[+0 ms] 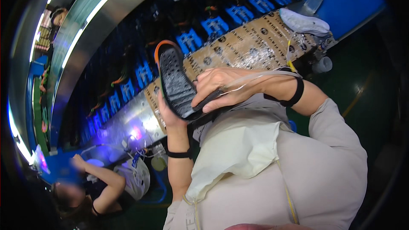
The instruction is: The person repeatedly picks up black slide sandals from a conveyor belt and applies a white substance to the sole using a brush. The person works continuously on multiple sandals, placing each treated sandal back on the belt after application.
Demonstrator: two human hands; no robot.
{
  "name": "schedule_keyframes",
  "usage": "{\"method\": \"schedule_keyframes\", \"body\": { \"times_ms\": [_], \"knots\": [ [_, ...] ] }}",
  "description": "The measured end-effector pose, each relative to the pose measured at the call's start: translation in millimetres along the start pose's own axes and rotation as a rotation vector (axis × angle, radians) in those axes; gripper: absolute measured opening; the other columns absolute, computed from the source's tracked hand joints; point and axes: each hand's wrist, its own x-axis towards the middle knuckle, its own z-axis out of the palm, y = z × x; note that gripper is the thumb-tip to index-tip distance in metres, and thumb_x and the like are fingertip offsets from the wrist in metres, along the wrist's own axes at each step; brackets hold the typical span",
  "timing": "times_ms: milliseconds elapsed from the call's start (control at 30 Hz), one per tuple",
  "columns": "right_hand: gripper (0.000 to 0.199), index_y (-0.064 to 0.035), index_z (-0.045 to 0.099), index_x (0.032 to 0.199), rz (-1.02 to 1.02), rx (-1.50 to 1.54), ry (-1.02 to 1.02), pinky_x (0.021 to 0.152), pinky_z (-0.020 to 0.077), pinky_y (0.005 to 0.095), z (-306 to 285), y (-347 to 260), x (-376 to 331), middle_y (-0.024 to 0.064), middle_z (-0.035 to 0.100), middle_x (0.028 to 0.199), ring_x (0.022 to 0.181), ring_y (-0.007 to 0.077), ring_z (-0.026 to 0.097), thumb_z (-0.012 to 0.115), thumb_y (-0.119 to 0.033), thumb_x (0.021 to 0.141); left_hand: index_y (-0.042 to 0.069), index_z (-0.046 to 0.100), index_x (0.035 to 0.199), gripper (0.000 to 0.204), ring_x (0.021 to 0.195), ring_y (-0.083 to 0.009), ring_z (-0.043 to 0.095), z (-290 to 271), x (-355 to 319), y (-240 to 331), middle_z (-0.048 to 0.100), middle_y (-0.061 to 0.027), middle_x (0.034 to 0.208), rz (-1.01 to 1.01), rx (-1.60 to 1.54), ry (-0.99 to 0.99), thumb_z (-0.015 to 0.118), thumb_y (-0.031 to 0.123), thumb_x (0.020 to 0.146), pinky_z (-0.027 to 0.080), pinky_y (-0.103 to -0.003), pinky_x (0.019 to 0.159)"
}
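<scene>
"What do the hands hold?"

"A black rubber shoe sole with a dotted pattern and an orange-edged toe (174,79). The left hand (169,113) cradles it from beneath and along its side, fingers curled round the heel end and partly hidden."

"And the right hand (230,85)?"

"Its fingers and thumb are pinched on a flat dark strip (208,100) by the heel; it may be part of the sole, but the dark tones blend too much to be sure."

"Where is the sole, then?"

"Held up by the near long edge of the narrow silver metal desk (142,106), toe pointing away from the body."

"What lies on that desk?"

"Brown printed cardboard under shiny clear film (243,51), with a white knit shoe (303,22) at the right end. A clear plastic bottle (314,1) stands just beyond, near that end's far corner."

"Anyone else?"

"A co-worker's bent arm (104,179), past the left end."
</scene>
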Motion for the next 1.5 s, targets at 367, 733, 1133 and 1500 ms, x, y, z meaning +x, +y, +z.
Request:
{"method": "schedule_keyframes", "body": {
  "times_ms": [367, 733, 1133, 1500],
  "knots": [
    [0.035, -0.0057, 0.076, 0.128, 0.333, -0.402, 0.844, 0.084, 0.0553, 0.0433, -20.3, 102.0, -100.5, 0.0159, 0.074, 0.104, 0.096, 0.0366, 0.070, 0.078, -0.021, 0.096, 0.007, 0.053, 0.153, 0.079, 0.121, -0.0445, 0.062, -31.2, -29.6, -9.0, 0.060, -0.0285, 0.138, 0.018, -0.075, 0.374, 0.034, 0.066, 0.105, 0.058, -0.058, 0.093],
    [0.033, -0.0015, 0.076, 0.125, 0.428, -0.251, 0.935, 0.091, 0.0548, 0.0431, -6.6, 153.6, -150.7, 0.0182, 0.075, 0.110, 0.102, 0.0363, 0.070, 0.077, -0.019, 0.096, 0.008, 0.047, 0.159, 0.062, 0.106, -0.0368, 0.071, 54.2, -2.1, -56.9, 0.060, -0.0251, 0.142, -0.012, 0.087, -0.145, 0.057, 0.041, 0.107, 0.059, -0.050, 0.090],
    [0.030, -0.0013, 0.075, 0.125, 0.381, -0.247, 0.938, 0.084, 0.0547, 0.0399, -13.6, 146.9, -145.9, 0.0172, 0.073, 0.105, 0.096, 0.0331, 0.070, 0.074, -0.013, 0.098, 0.011, 0.024, 0.171, 0.082, 0.113, -0.0312, 0.075, 105.9, 0.0, -73.9, 0.064, -0.0228, 0.146, -0.007, -0.316, -0.276, 0.069, 0.016, 0.103, 0.063, -0.040, 0.090],
    [0.031, -0.0018, 0.075, 0.126, 0.420, -0.289, 0.957, 0.086, 0.0551, 0.0375, -6.0, 147.3, -144.5, 0.0168, 0.074, 0.108, 0.098, 0.0321, 0.072, 0.074, -0.015, 0.099, 0.017, 0.020, 0.172, 0.075, 0.114, -0.0341, 0.074, 84.2, -15.2, -64.2, 0.061, -0.0232, 0.147, -0.060, -0.376, -0.368, 0.060, 0.023, 0.109, 0.062, -0.044, 0.091]
  ]
}}
